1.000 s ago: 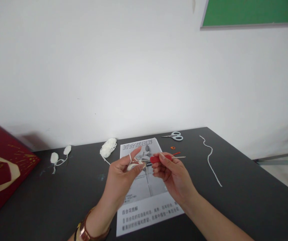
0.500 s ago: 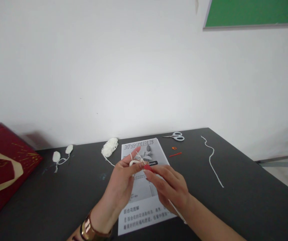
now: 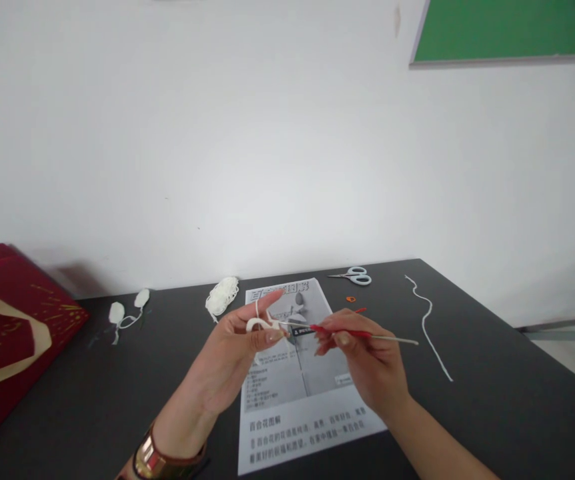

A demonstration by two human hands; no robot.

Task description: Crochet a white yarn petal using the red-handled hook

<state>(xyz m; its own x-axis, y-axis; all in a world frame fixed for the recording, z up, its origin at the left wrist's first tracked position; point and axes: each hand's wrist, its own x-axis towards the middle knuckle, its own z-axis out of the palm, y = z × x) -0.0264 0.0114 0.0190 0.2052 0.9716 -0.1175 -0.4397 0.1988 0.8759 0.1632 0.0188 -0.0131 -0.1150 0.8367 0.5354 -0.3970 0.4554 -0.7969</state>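
Between the thumb and fingers of my left hand (image 3: 237,347) is a small curved piece of white crochet work (image 3: 259,325). Yarn loops over the raised index finger of that hand. My right hand (image 3: 372,360) grips a crochet hook (image 3: 355,333) with a red handle, held nearly level in a pen-like hold. Its thin metal shaft points left and its tip reaches the white piece; whether it is inside a stitch I cannot tell. Below both hands lies a printed pattern sheet (image 3: 312,427). A skein of white yarn (image 3: 223,295) sits behind my left hand.
Scissors (image 3: 357,276), an orange stitch marker (image 3: 350,299) and a partly hidden red needle (image 3: 361,310) lie beyond my right hand. A loose white strand (image 3: 426,320) is at the right. Two white crocheted petals (image 3: 117,312) and a red gift bag (image 3: 12,333) are at the left.
My right hand has moved right and turned, so the hook now lies nearly level with its red handle in sight. My left hand has shifted slightly left, still pinching the white piece.
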